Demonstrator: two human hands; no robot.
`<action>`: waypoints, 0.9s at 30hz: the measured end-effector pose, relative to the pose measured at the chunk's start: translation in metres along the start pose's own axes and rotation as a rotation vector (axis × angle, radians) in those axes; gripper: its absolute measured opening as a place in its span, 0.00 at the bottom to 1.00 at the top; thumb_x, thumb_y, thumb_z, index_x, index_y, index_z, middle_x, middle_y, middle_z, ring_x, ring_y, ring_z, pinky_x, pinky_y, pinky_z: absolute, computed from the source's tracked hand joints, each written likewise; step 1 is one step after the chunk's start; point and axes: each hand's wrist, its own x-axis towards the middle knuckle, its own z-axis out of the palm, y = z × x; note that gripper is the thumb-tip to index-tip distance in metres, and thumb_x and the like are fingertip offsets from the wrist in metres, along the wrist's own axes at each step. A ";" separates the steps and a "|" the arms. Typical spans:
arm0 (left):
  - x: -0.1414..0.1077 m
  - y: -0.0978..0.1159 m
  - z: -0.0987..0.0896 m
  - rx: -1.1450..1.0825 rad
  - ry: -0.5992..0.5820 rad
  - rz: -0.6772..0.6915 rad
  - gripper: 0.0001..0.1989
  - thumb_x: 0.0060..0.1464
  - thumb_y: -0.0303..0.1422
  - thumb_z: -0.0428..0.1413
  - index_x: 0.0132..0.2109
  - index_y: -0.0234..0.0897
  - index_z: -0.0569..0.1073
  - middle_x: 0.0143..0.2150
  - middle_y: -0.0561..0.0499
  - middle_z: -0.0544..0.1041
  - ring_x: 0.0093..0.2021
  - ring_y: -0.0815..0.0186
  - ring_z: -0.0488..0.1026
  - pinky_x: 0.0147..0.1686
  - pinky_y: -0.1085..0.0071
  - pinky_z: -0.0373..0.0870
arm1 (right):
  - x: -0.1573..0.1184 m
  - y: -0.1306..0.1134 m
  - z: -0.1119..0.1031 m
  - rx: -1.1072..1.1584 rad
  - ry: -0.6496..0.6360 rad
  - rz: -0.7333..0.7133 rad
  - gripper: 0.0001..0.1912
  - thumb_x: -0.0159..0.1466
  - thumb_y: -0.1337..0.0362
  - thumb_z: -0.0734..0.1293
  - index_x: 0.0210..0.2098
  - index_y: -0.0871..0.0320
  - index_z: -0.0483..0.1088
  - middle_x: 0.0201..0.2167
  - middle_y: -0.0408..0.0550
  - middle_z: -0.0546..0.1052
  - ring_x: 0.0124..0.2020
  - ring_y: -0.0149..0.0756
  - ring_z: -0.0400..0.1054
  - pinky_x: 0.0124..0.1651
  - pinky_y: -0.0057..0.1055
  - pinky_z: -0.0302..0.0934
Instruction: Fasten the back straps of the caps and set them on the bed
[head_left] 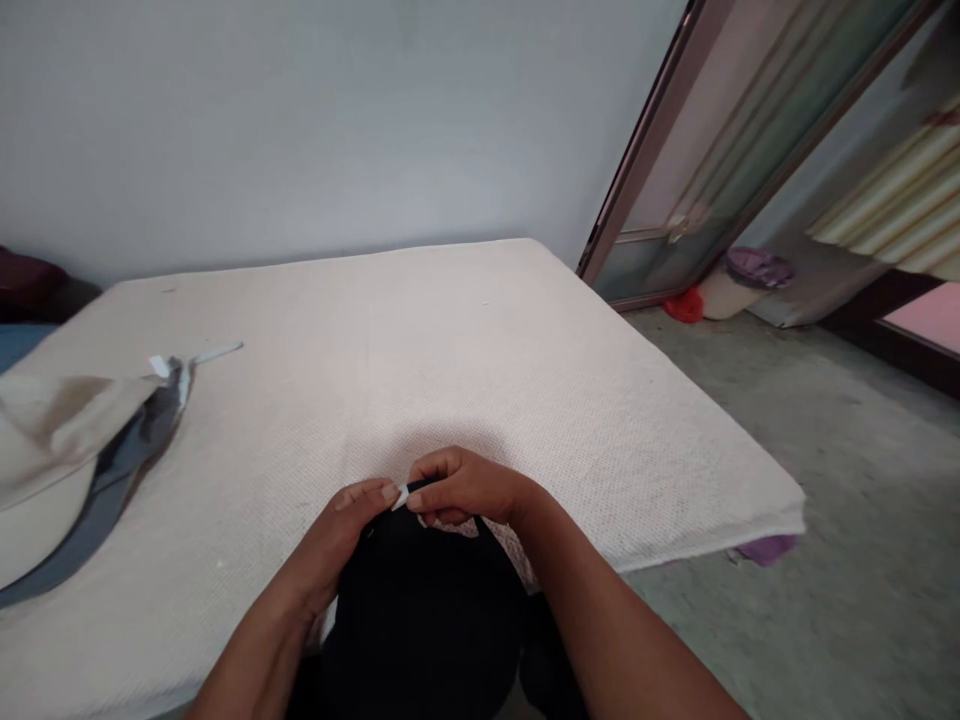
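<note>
Black cap [427,615], its lower outline melting into dark clothing [555,665]! It's just under the left hand [351,518] and right hand [471,485], both pinching its upper edge and half-hiding a white tag [401,497], close by the bed's [487,350] near edge.

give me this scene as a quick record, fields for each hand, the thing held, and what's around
left hand: gripping the black cap
right hand: pinching the cap's edge
between fingertips: small white piece
surface: pale textured cover
at picture's left: beige cap overlapping grey-blue cap
floor, at right: bin with purple liner
</note>
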 end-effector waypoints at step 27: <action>0.002 -0.004 -0.008 -0.743 -0.290 -0.037 0.07 0.50 0.30 0.58 0.34 0.31 0.79 0.28 0.47 0.81 0.29 0.62 0.78 0.35 0.69 0.73 | -0.020 -0.011 -0.016 0.833 0.496 -0.351 0.04 0.55 0.64 0.71 0.30 0.58 0.74 0.23 0.42 0.75 0.26 0.31 0.69 0.35 0.29 0.63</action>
